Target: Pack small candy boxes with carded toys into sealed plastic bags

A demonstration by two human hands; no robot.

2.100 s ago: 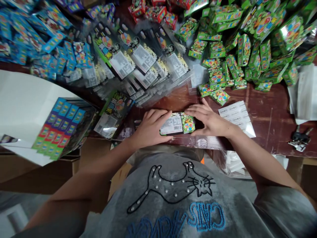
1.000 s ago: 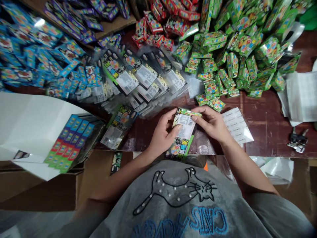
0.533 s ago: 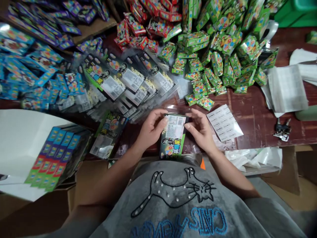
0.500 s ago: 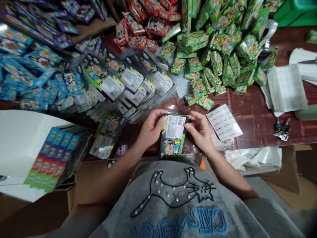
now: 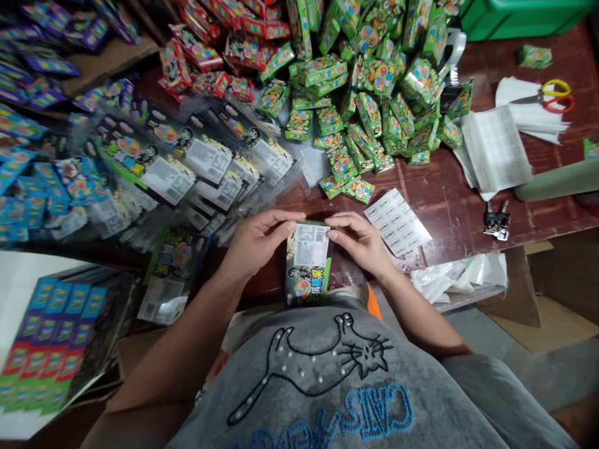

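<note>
Both hands hold one printed packet with a white barcode label, upright against the table's front edge. My left hand grips its upper left side with curled fingers. My right hand pinches its upper right corner. A small green box shows at the packet's top, inside or behind it; I cannot tell which. Two loose green boxes lie just beyond my right hand, and a white sticker sheet lies to its right.
A fan of labelled clear packets covers the table's left centre. A big heap of green boxes fills the back, red boxes and blue boxes to the left. Keys, paper stacks and scissors lie right.
The packet, flat on the table with a green box beside it, has been lifted and turned upright in both hands. The view has swung right, revealing scissors.
</note>
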